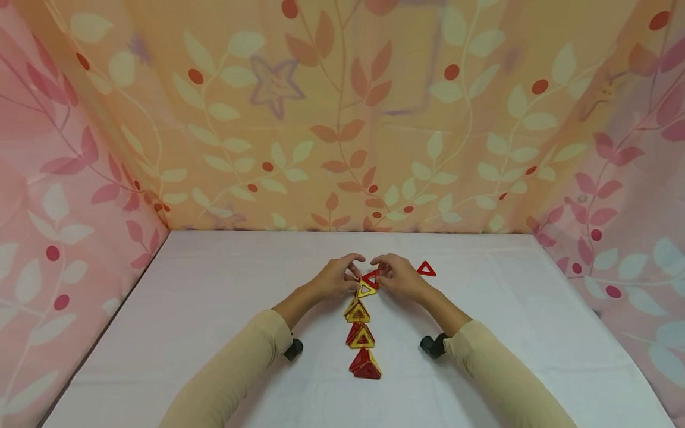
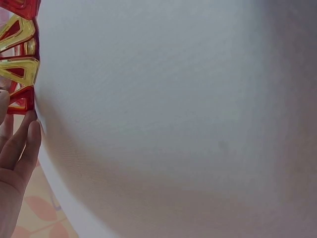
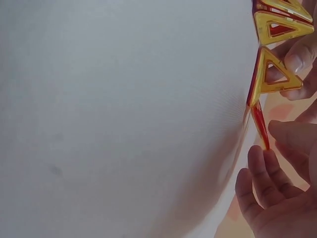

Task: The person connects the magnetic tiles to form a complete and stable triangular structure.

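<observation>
My left hand steadies a yellow magnetic triangle tile, with its thumb and fingers around the tile's edges. Just behind, a red triangle tile meets the yellow one. My right hand pinches that red tile; the right wrist view shows this red tile edge-on between thumb and fingertips. Toward me, small pyramids of such tiles stand in a row: a mostly yellow pyramid, a red-and-yellow pyramid, and a mostly red pyramid closest. My fingers partly hide the farthest tiles.
One loose red triangle tile lies flat to the right of my right hand. A white cloth covers the table. Patterned fabric hangs at the back and both sides. A black wrist camera sits under the right cuff.
</observation>
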`<action>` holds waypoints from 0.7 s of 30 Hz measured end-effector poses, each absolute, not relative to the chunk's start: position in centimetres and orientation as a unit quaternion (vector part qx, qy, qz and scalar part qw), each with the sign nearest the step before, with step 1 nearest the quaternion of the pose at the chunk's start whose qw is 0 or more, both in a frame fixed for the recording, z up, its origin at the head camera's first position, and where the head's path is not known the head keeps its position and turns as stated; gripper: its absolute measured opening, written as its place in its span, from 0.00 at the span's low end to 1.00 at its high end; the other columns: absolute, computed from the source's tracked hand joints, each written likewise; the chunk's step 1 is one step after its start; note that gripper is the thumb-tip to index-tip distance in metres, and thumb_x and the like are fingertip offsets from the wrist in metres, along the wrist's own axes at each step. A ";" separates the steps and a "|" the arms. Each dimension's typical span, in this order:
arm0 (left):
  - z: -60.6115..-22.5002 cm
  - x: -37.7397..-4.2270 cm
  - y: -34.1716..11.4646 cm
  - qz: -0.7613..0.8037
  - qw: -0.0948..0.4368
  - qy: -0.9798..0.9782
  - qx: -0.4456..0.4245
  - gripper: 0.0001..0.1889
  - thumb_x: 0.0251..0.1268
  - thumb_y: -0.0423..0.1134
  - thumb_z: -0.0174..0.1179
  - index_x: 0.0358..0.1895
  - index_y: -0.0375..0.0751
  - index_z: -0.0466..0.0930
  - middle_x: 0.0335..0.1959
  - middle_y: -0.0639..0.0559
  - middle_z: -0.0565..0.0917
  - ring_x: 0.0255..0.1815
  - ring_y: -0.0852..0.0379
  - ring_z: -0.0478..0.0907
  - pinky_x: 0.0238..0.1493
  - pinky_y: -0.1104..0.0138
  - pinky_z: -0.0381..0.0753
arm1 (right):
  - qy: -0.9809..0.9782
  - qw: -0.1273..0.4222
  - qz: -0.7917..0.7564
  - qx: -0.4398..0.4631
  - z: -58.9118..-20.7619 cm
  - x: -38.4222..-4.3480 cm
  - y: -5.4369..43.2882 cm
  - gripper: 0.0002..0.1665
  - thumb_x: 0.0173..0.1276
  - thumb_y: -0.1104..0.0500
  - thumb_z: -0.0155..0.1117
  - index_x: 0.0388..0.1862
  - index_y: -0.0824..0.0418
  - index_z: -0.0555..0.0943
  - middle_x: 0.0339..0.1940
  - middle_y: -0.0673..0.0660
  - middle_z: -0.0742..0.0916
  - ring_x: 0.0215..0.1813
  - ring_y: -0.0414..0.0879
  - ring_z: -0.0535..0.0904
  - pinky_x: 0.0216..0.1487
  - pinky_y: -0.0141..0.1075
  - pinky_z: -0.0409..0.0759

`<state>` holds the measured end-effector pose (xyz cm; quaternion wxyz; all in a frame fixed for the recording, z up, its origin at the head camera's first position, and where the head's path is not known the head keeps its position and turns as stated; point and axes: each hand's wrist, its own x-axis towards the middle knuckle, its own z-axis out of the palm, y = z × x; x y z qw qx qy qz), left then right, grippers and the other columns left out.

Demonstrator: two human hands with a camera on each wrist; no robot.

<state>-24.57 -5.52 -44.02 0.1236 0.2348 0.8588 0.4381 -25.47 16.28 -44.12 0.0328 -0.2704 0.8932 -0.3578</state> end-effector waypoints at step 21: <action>-44.2 -24.6 -5.6 0.441 0.113 0.856 0.245 0.31 0.62 0.25 0.65 0.69 0.35 0.66 0.43 0.47 0.83 0.43 0.54 0.84 0.47 0.63 0.82 | 0.883 0.064 -0.374 -0.276 -44.1 -25.3 15.6 0.09 0.66 0.68 0.67 0.44 0.65 0.85 0.31 0.52 0.85 0.34 0.43 0.77 0.37 0.33 0.78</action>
